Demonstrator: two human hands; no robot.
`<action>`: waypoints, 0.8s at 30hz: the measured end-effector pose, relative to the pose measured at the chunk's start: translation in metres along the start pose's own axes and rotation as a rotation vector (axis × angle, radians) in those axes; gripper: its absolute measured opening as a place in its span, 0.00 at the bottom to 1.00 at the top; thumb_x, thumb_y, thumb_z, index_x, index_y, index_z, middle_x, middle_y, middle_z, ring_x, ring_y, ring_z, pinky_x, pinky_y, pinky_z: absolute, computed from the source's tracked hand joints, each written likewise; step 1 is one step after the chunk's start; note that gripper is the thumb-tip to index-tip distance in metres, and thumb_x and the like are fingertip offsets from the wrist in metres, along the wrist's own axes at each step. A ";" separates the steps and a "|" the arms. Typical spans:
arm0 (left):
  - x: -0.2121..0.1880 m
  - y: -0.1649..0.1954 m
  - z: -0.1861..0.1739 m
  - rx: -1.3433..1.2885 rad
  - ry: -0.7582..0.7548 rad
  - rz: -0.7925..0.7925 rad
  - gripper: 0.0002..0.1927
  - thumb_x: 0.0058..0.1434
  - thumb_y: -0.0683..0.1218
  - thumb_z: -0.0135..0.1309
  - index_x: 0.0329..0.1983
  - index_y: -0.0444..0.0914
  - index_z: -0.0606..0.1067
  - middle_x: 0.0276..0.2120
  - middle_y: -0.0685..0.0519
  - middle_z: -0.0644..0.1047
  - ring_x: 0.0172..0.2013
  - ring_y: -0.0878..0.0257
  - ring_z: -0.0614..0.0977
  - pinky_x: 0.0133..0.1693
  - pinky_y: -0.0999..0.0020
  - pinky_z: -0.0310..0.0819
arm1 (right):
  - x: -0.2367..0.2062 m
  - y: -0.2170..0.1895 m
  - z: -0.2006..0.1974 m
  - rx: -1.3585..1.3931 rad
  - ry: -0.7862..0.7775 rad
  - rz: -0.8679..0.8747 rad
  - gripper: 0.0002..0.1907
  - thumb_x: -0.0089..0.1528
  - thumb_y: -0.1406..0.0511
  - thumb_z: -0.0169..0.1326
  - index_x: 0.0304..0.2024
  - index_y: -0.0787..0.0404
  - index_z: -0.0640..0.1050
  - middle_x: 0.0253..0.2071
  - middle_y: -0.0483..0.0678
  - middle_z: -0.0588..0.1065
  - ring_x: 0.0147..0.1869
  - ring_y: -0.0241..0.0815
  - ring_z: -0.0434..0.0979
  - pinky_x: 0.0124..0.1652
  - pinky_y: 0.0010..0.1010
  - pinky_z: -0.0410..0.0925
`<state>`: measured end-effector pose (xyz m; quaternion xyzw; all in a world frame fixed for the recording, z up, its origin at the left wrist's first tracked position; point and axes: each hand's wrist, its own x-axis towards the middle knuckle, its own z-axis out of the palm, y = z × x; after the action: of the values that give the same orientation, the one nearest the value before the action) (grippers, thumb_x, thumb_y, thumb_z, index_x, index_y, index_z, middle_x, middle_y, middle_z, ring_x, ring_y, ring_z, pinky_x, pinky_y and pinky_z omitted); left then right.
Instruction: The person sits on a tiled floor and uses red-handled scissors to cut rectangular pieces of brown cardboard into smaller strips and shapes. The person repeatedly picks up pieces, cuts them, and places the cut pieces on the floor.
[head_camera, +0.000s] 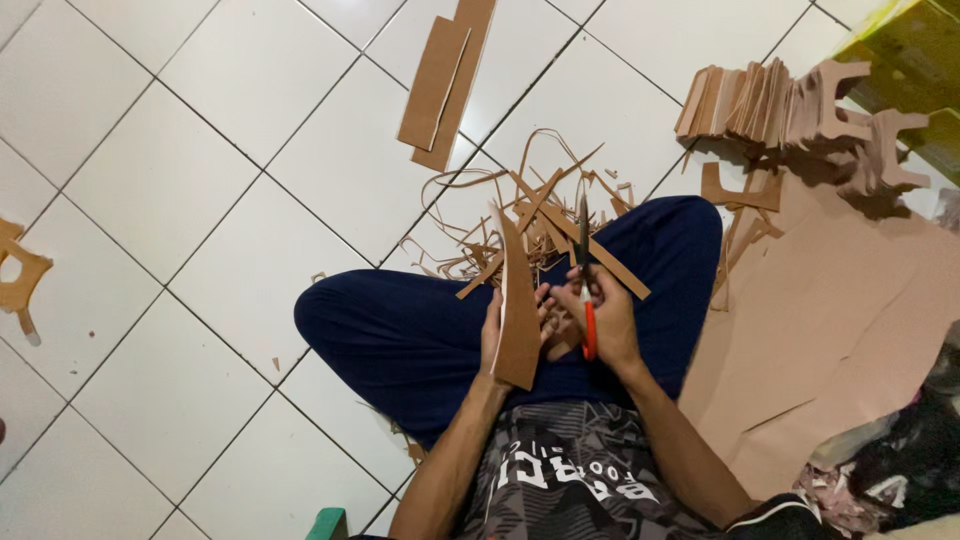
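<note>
Right hand (610, 318) grips scissors (585, 285) — brown offcuts (520, 225) heaped ahead.

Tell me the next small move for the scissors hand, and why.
Probably close the blades further along the cut. The right hand holds the orange-handled scissors pointing away, and the left hand holds the brown cardboard piece upright beside them, above a pile of trimmed strips.

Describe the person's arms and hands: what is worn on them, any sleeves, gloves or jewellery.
Both arms are bare from the elbow down: no long sleeves. The left hand and the right hand wear no gloves, and no watch, ring or bracelet shows on either wrist. A dark short sleeve edge with a thin red line shows at the right upper arm. Fingernails are too small to make out.
</note>
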<state>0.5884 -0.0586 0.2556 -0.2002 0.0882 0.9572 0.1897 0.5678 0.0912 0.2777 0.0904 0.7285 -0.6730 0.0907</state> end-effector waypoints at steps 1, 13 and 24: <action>-0.001 -0.002 0.000 -0.032 -0.046 0.012 0.34 0.76 0.63 0.40 0.73 0.35 0.60 0.66 0.42 0.69 0.58 0.53 0.73 0.59 0.55 0.71 | -0.009 0.007 -0.001 0.055 -0.039 0.082 0.18 0.60 0.65 0.63 0.48 0.65 0.74 0.36 0.44 0.78 0.37 0.31 0.79 0.36 0.22 0.73; 0.006 -0.003 -0.013 0.174 0.027 0.261 0.15 0.79 0.51 0.40 0.57 0.35 0.65 0.50 0.44 0.75 0.50 0.52 0.81 0.53 0.58 0.81 | -0.024 0.036 0.023 -0.228 -0.001 -0.103 0.24 0.58 0.65 0.68 0.51 0.66 0.73 0.39 0.44 0.78 0.42 0.31 0.77 0.43 0.22 0.72; -0.029 0.003 -0.033 0.443 0.153 0.058 0.19 0.70 0.48 0.48 0.60 0.33 0.71 0.50 0.48 0.80 0.47 0.62 0.83 0.48 0.68 0.80 | 0.000 0.022 0.027 0.011 0.043 -0.050 0.20 0.60 0.70 0.65 0.51 0.67 0.72 0.38 0.43 0.75 0.41 0.28 0.76 0.40 0.20 0.72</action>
<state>0.6232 -0.0791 0.2379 -0.2228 0.3160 0.9016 0.1940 0.5731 0.0657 0.2547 0.0871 0.7286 -0.6769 0.0579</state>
